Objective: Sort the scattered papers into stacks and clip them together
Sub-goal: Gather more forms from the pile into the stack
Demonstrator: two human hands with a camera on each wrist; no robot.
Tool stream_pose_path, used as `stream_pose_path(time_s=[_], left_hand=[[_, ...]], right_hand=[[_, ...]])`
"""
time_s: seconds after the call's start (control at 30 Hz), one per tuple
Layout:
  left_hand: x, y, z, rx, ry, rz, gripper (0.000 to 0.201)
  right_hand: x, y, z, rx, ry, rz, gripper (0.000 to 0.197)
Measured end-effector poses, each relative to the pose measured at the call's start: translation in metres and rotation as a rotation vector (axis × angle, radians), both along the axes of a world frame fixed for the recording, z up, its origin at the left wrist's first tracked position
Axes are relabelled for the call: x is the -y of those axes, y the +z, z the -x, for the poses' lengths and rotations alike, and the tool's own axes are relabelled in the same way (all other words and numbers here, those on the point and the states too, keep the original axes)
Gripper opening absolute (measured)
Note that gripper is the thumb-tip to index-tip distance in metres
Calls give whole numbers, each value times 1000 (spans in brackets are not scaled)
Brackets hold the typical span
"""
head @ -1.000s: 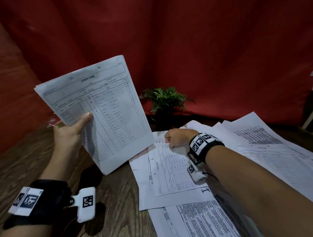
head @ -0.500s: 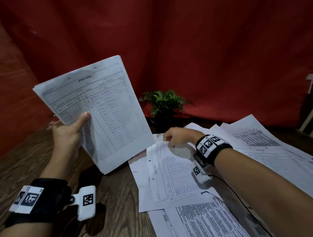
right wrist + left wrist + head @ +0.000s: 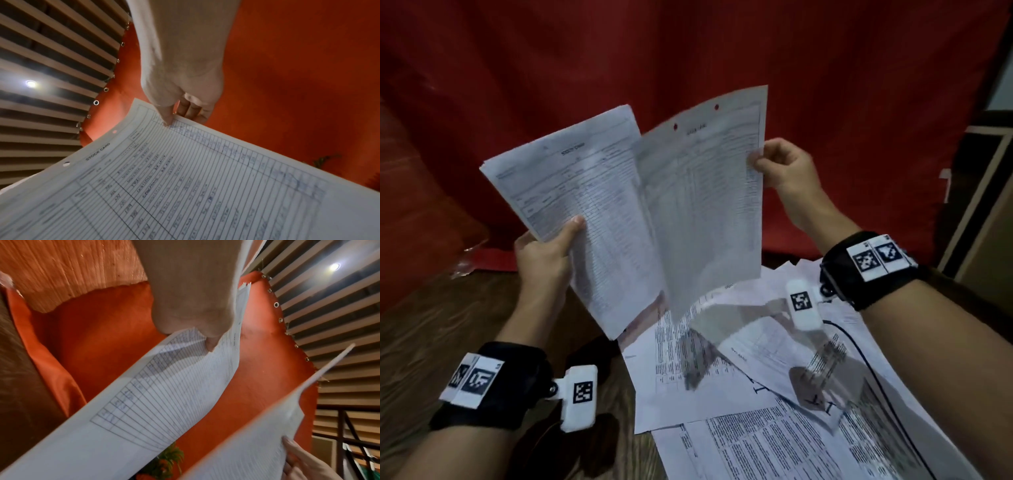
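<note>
- The left hand point(image 3: 544, 253) holds a stack of stock cards point(image 3: 585, 205) upright above the worktop point(image 3: 482, 325), thumb across its near-left edge.
- The right hand point(image 3: 784, 168) pinches a single punched sheet point(image 3: 709, 192) by its right edge, just right of the stack, long axes roughly parallel.
- Probably the sheet goes left onto the stack.
- Loose papers point(image 3: 756, 438) lie near right.

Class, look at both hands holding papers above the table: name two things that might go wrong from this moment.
1. The right hand pinches the punched sheet only at one edge, so it may slip or crease.
2. The left hand grips the stack near its lower edge; sheets could fan out and drop onto the scattered papers on the table, mixing the piles again.
</note>
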State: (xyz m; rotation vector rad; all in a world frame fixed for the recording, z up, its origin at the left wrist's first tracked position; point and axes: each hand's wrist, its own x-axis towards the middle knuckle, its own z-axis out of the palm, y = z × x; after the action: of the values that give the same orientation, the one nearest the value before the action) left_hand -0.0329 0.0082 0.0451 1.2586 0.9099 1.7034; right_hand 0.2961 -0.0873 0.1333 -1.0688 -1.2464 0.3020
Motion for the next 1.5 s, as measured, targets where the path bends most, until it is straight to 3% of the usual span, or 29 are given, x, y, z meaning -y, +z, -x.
stream_pose_path(time_s=[0.1,0.2,0.27,0.4,0.57,0.63,0.7,0.77,0.83,0.93,1.0,1.1,1.27,1.43,1.5], left_hand=[[6,3,-19,-20,-100,-20,31],[15,7,-38,-156,-207,-5,12],[21,7,-49,-252,-261,21,18],[27,7,-69,-289,-354,64,16],[31,1,-84,-221,-341,137,25],[37,-2,-84,-85,-402,115,30],[45,-3,-88,69,-512,74,51],[51,-2,-92,28,-449,-75,33],[51,1,-99,-68,-263,-236,11],[51,9,-106,-42,-122,-377,20],[50,11,-109,-4,-120,-409,22],[42,-3,-116,-37,-190,-342,29],[28,-32,-114,-69,-429,-67,41],[21,-41,-110,-238,-454,-77,22],[14,-42,-107,-228,-410,-81,20]], right_hand=[[3,1,5,-80,47,51,10],[4,-7,15,-150,35,96,7],[6,-15,23,-208,4,120,5],[8,-35,34,-246,-108,238,9],[4,-53,35,-314,-210,292,11],[6,-57,32,-376,-247,303,9],[6,-58,27,-410,-276,283,11],[8,-57,27,-412,-307,223,9],[14,-51,29,-410,-269,102,11],[26,-43,29,-351,-120,-30,31],[32,-42,25,-306,-79,15,36],[37,-54,20,-337,-7,136,34],[38,-80,15,-264,60,331,31],[37,-80,13,-242,87,316,34],[34,-85,10,-189,70,380,32]])
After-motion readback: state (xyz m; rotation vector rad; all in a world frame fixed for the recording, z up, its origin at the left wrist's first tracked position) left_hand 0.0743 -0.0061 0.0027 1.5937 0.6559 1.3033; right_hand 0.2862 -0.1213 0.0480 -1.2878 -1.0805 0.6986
